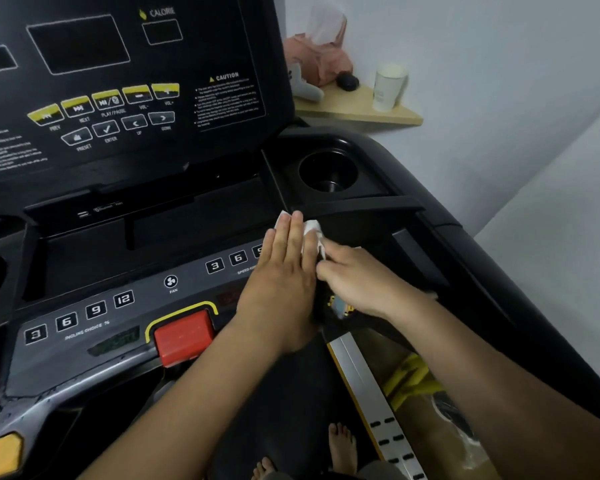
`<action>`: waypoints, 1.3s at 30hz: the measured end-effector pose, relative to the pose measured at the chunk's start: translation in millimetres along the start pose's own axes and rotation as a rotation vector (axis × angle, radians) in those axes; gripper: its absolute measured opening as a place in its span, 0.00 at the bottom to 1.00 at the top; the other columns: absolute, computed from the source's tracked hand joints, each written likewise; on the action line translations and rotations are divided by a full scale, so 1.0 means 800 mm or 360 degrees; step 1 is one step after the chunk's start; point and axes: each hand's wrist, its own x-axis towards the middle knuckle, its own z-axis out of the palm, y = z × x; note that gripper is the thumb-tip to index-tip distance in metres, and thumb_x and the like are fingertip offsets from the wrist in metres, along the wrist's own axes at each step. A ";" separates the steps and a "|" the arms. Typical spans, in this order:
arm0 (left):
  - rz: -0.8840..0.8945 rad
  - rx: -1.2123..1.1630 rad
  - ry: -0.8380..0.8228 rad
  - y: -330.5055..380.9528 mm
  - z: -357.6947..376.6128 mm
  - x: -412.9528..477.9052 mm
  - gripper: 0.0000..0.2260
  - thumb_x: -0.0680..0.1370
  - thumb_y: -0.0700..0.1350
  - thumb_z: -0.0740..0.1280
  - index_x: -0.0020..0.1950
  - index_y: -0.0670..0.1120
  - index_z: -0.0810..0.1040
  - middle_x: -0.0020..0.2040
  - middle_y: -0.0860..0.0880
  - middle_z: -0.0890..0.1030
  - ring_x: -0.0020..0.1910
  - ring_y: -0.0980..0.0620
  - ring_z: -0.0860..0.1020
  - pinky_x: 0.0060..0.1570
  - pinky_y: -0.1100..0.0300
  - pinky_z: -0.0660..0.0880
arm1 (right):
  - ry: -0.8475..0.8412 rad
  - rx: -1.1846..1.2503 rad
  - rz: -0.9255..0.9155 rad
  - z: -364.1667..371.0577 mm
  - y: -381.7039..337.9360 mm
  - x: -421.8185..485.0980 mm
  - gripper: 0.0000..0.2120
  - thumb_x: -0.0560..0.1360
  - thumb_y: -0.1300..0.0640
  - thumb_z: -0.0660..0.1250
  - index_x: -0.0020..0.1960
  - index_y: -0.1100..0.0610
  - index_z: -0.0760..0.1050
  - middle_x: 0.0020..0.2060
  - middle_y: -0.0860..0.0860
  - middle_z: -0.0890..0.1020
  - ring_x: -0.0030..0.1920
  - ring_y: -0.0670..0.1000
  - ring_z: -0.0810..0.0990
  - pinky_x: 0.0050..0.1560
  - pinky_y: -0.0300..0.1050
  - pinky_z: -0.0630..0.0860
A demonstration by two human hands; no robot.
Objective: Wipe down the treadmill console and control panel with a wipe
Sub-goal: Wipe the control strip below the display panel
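Left hand (288, 271) flat, fingers straight; right hand (357, 278) touching it, fingers curled, pinching wipe (311, 226).

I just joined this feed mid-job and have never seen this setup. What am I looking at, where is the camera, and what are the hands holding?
There is one picture, taken by a camera worn on the person's head and looking down at two bare hands; there is no robot. The black machine is a treadmill console. Below its dark screens lies the control panel, with number keys and a red button. The left hand lies flat, fingers straight, on a white wipe at the panel's right end. The right hand seems to pinch the wipe's edge. A cup holder sits behind.
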 end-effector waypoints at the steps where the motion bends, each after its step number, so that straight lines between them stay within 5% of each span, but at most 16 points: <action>1: -0.0003 -0.0007 -0.0008 0.000 -0.002 0.004 0.51 0.75 0.66 0.61 0.75 0.37 0.30 0.74 0.34 0.29 0.74 0.36 0.29 0.75 0.43 0.40 | 0.0031 -0.0004 -0.0009 0.006 0.000 0.005 0.25 0.77 0.51 0.55 0.74 0.43 0.62 0.52 0.49 0.79 0.49 0.50 0.77 0.45 0.46 0.72; 3: 0.0012 -0.0048 -0.0026 0.000 0.003 -0.009 0.51 0.76 0.66 0.60 0.74 0.37 0.28 0.74 0.35 0.27 0.73 0.37 0.27 0.76 0.44 0.38 | 0.0117 -0.0115 -0.0072 0.017 -0.001 -0.010 0.28 0.78 0.52 0.55 0.77 0.44 0.53 0.50 0.45 0.76 0.45 0.47 0.75 0.42 0.42 0.71; 5: 0.0049 -0.0147 0.0088 0.002 0.014 -0.039 0.51 0.75 0.64 0.63 0.76 0.36 0.33 0.76 0.34 0.32 0.75 0.37 0.31 0.76 0.43 0.40 | 0.0153 -0.0325 -0.0155 0.024 0.008 -0.044 0.30 0.79 0.53 0.56 0.77 0.46 0.47 0.60 0.48 0.75 0.54 0.47 0.75 0.55 0.43 0.73; 7: 0.0095 -0.0184 0.0147 0.006 0.027 -0.069 0.52 0.68 0.61 0.71 0.78 0.35 0.46 0.78 0.33 0.43 0.77 0.36 0.42 0.75 0.42 0.48 | 0.0173 -0.0602 -0.0198 0.029 0.026 -0.080 0.34 0.79 0.51 0.56 0.78 0.48 0.40 0.76 0.46 0.58 0.71 0.40 0.55 0.73 0.38 0.52; 8: 0.0124 -0.0189 0.0148 0.008 0.033 -0.080 0.52 0.65 0.60 0.73 0.77 0.35 0.51 0.78 0.33 0.48 0.78 0.35 0.46 0.73 0.42 0.50 | 0.0197 -0.0699 -0.0218 0.032 0.036 -0.094 0.35 0.79 0.50 0.55 0.78 0.50 0.39 0.78 0.44 0.52 0.71 0.36 0.46 0.71 0.34 0.41; 10: 0.0157 -0.0166 0.0171 0.009 0.044 -0.087 0.52 0.64 0.57 0.76 0.77 0.34 0.55 0.78 0.33 0.52 0.77 0.35 0.50 0.71 0.42 0.52 | 0.0253 -0.0955 -0.0281 0.042 0.045 -0.109 0.34 0.76 0.48 0.54 0.79 0.57 0.49 0.78 0.50 0.55 0.74 0.42 0.51 0.72 0.40 0.45; 13: 0.0051 -0.0071 0.0139 0.005 0.031 -0.072 0.46 0.74 0.56 0.66 0.77 0.33 0.44 0.77 0.32 0.41 0.77 0.35 0.39 0.75 0.41 0.46 | 0.0298 -0.1073 -0.0331 0.060 0.031 -0.090 0.35 0.71 0.47 0.54 0.75 0.63 0.60 0.74 0.60 0.64 0.75 0.56 0.62 0.72 0.54 0.60; 15: -0.0071 0.0006 0.0109 -0.002 0.023 -0.059 0.40 0.80 0.54 0.54 0.74 0.34 0.30 0.73 0.32 0.29 0.73 0.35 0.28 0.75 0.42 0.38 | 0.0270 -0.1160 -0.0408 0.064 0.006 -0.060 0.36 0.72 0.48 0.51 0.76 0.62 0.55 0.77 0.60 0.57 0.77 0.57 0.50 0.75 0.57 0.52; 19: -0.0265 0.0096 -0.0014 -0.029 0.015 -0.051 0.37 0.82 0.52 0.49 0.71 0.34 0.26 0.72 0.31 0.27 0.72 0.33 0.28 0.75 0.42 0.40 | 0.0197 -0.1197 -0.0410 0.065 -0.027 -0.023 0.35 0.77 0.47 0.49 0.78 0.55 0.40 0.78 0.53 0.39 0.76 0.54 0.31 0.74 0.62 0.37; 23: -0.0299 -0.0039 -0.0009 -0.021 0.029 -0.104 0.41 0.82 0.54 0.52 0.70 0.32 0.24 0.71 0.28 0.29 0.72 0.30 0.30 0.74 0.37 0.40 | 0.0127 -0.1167 -0.0591 0.089 -0.014 -0.062 0.34 0.75 0.45 0.48 0.78 0.54 0.50 0.79 0.51 0.50 0.78 0.51 0.40 0.73 0.64 0.41; 26: -0.0206 -0.0195 0.0098 -0.024 0.045 -0.136 0.45 0.73 0.55 0.67 0.76 0.31 0.48 0.76 0.28 0.49 0.76 0.30 0.47 0.71 0.36 0.54 | 0.0181 -0.1240 -0.0618 0.087 0.004 -0.076 0.31 0.76 0.45 0.53 0.77 0.52 0.57 0.78 0.48 0.56 0.78 0.49 0.50 0.71 0.68 0.47; 28: -0.0270 -0.0150 0.0086 -0.032 0.042 -0.134 0.46 0.71 0.57 0.67 0.77 0.32 0.50 0.76 0.29 0.49 0.77 0.32 0.46 0.72 0.37 0.53 | 0.0217 -0.1305 -0.0554 0.076 -0.003 -0.058 0.30 0.77 0.44 0.48 0.78 0.52 0.55 0.78 0.47 0.54 0.78 0.48 0.48 0.72 0.69 0.47; 32: -0.0453 -0.0077 0.0171 -0.050 0.034 -0.116 0.41 0.79 0.55 0.57 0.75 0.35 0.33 0.75 0.32 0.34 0.75 0.34 0.32 0.75 0.41 0.43 | 0.0182 -0.1229 -0.0545 0.091 -0.063 -0.010 0.33 0.76 0.42 0.34 0.79 0.51 0.48 0.79 0.47 0.47 0.77 0.49 0.38 0.73 0.68 0.39; 39: -0.0718 -0.0258 0.0215 -0.091 0.060 -0.197 0.50 0.65 0.60 0.74 0.76 0.35 0.57 0.76 0.33 0.58 0.76 0.34 0.56 0.70 0.37 0.62 | 0.0006 -0.1299 -0.0779 0.138 -0.094 -0.023 0.30 0.79 0.38 0.36 0.78 0.48 0.44 0.78 0.45 0.45 0.77 0.49 0.37 0.72 0.68 0.35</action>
